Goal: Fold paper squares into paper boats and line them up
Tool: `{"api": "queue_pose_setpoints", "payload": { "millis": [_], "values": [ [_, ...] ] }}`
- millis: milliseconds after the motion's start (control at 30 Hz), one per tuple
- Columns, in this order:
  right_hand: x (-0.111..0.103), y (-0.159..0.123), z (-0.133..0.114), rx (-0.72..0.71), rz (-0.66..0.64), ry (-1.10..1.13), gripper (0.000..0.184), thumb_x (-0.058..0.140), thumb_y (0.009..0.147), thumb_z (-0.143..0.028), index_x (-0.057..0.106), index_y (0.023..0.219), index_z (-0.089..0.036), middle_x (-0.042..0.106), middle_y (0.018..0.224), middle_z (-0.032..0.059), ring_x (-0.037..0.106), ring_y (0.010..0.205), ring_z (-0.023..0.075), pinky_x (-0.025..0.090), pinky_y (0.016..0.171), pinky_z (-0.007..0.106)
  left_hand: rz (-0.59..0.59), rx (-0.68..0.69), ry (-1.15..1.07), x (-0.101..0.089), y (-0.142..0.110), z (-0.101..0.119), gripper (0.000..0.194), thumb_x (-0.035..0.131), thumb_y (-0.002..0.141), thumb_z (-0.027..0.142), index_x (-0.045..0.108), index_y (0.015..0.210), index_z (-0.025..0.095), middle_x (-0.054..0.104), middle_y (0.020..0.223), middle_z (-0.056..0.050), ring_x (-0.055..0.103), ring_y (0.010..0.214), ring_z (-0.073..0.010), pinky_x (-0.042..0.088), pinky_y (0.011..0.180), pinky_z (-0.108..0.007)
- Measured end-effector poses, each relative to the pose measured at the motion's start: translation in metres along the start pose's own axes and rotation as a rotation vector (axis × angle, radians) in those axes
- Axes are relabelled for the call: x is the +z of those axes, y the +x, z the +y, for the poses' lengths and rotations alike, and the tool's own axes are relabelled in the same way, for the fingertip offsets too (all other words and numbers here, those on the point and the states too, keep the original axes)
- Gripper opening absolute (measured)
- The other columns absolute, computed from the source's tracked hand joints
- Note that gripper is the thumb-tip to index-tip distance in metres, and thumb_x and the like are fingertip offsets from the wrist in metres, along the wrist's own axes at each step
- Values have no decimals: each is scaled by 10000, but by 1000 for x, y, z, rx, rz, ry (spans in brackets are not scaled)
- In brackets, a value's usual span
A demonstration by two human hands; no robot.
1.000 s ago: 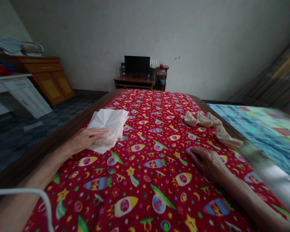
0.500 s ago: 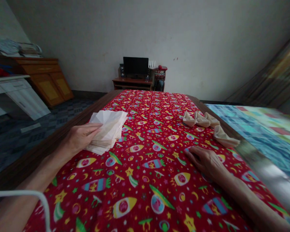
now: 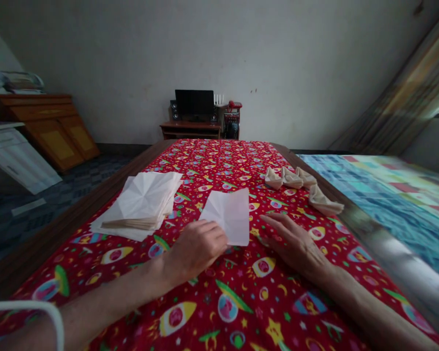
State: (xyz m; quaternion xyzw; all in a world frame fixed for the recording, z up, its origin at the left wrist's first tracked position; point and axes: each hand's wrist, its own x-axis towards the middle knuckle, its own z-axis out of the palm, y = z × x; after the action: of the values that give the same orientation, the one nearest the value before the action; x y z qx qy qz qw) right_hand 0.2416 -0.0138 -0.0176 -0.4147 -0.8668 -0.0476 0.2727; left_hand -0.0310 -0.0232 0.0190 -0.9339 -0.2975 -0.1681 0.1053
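Observation:
A square white sheet of paper with fold creases lies on the red patterned cloth in front of me. My left hand is closed on its near left corner, covering that corner. To the right of the sheet, my right hand rests low over the cloth, apart from the paper, its fingers stretched out and holding nothing. On the left sits a stack of creased paper sheets, fanned unevenly. Several folded paper pieces, boat-like in shape, stand in a row beyond my right hand; a longer one is nearest.
The cloth covers a dark wooden table whose edge shows at right. A bed with a blue cover stands beside it. A white cable curves at lower left. A monitor stands by the far wall.
My left hand has moved right from the stack, bringing one sheet to the middle of the cloth. My right hand has spread its fingers and shifted slightly left. The view has turned slightly right.

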Motion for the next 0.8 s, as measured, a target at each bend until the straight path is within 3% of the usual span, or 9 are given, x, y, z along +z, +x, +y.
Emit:
{"api": "queue_pose_setpoints", "payload": {
  "millis": [100,233,333,400,500,567,667,800],
  "values": [
    [4,1,-7,-76,4,13,409,501,914,-311,471,1317,-249,483,1311,142,548,1121,253,525,859,388,2,36,-15,7,7,9,183,522,891,201,635,753,160,659,735,-26,624,728,-186,457,621,-299],
    [8,2,-4,-146,-33,153,233,454,920,-192,638,1064,-207,573,1212,139,607,1038,211,553,800,323,-27,36,-109,6,11,17,205,483,920,240,642,819,160,670,774,-31,627,763,-172,468,675,-283],
    [9,0,2,-177,-43,267,252,440,896,-121,663,987,-195,650,1103,112,641,985,187,555,803,287,-89,74,-211,-2,8,15,201,503,913,259,617,1064,189,678,1020,-37,620,944,-171,478,824,-294],
    [9,-1,5,-152,-27,293,264,446,887,-114,663,1010,-200,670,1084,96,652,975,184,556,817,284,-112,77,-241,-5,2,9,382,575,867,268,522,1242,227,601,1237,-34,550,1127,-193,433,960,-334],
    [8,0,7,-101,-18,322,262,428,911,-137,664,1001,-207,680,1078,77,667,946,168,562,801,265,-100,17,-232,1,-12,-9,527,607,834,257,444,1335,242,535,1336,-38,487,1220,-217,393,1032,-386],
    [6,1,7,-79,-32,342,254,418,929,-153,663,974,-201,679,1081,74,667,949,158,558,806,251,-56,-32,-254,12,-21,-24,459,544,875,208,462,1327,215,547,1325,-52,497,1215,-190,405,1034,-360],
    [2,3,5,-76,-40,368,246,423,933,-162,666,927,-196,680,1069,71,665,949,152,552,811,240,64,-33,-294,29,-27,-42,299,471,907,153,605,1173,175,646,1185,-66,555,1146,-175,451,994,-333],
    [2,2,4,-101,-43,368,251,423,926,-150,669,915,-198,680,1054,70,663,944,153,551,802,244,119,-2,-325,36,-27,-45,241,489,905,166,676,1055,188,694,1078,-57,614,1049,-176,502,919,-326]
  ]
}}
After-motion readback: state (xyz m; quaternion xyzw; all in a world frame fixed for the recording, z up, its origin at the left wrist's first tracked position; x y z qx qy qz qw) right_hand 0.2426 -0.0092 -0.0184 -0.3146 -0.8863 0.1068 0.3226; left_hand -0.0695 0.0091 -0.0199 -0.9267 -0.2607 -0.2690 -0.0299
